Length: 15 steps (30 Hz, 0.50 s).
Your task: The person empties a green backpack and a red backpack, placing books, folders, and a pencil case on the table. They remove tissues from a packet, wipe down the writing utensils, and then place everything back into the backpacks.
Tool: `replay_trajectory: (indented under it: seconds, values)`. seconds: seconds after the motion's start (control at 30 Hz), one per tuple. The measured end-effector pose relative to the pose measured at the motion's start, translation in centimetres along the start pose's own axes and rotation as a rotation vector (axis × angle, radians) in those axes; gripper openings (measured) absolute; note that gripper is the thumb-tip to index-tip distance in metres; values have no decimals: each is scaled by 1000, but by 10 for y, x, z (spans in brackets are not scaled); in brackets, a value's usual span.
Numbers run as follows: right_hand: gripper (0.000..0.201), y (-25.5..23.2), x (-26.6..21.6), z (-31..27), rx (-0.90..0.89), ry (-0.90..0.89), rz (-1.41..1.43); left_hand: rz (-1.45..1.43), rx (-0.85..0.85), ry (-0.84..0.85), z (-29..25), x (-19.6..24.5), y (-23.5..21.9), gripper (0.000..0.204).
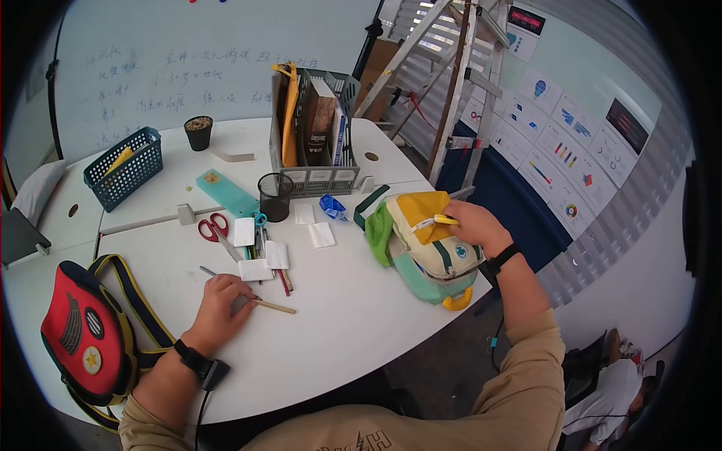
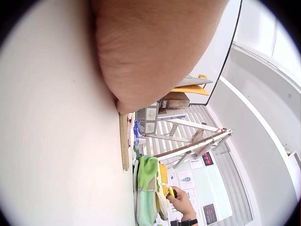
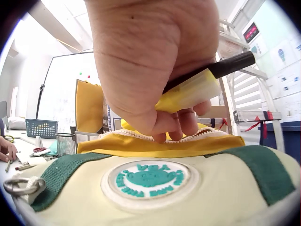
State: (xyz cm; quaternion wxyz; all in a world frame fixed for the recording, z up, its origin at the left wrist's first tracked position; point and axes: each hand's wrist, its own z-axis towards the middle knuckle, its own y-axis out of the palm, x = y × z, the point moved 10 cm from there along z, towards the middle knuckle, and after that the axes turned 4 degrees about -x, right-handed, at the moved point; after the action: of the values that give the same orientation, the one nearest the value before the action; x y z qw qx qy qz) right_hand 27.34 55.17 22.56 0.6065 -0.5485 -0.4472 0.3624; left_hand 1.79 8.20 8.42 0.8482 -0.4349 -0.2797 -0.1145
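Observation:
My right hand (image 1: 475, 224) grips a yellow marker (image 3: 190, 94) with a black end, just over a small cream, yellow and green backpack (image 1: 427, 248). The fingertips are right at the bag's unzipped yellow top (image 3: 160, 143), seen in the right wrist view. At the table's near side my left hand (image 1: 219, 307) rests with bent fingers, pinching the end of a thin wooden stick (image 1: 276, 307). A grey pen (image 1: 207, 270) pokes out beyond its fingers. Several pens and white packets (image 1: 256, 269) lie just past this hand, beside red-handled scissors (image 1: 218, 228).
A red backpack (image 1: 89, 334) stands at the left. Farther back are a mesh pen cup (image 1: 276, 201), a teal case (image 1: 226, 192), blue crumpled wrapping (image 1: 332, 208), a file rack (image 1: 322, 180), a basket (image 1: 124, 171) and a small pot (image 1: 198, 136). A stepladder (image 1: 456, 98) rises behind.

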Motion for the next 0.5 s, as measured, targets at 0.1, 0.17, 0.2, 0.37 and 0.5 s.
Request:
replay_trajectory:
  seconds: [0.1, 0.17, 0.2, 0.37, 0.5]
  values:
    - [33, -4, -9, -6, 4, 82, 5, 16, 1, 10, 0, 3, 0, 18]
    - [35, -6, -16, -7, 1, 77, 11, 13, 9, 4, 0, 5, -2, 18]
    - [37, -6, -19, -7, 1, 36, 18, 17, 7, 5, 0, 5, -3, 18]
    - [48, 11, -18, -12, -28, -36, 18, 5, -29, -12, -1, 0, 1, 20]
    - [57, 2, -24, -19, 43, 43, -19, 6, -22, -14, 0, 0, 0, 19]
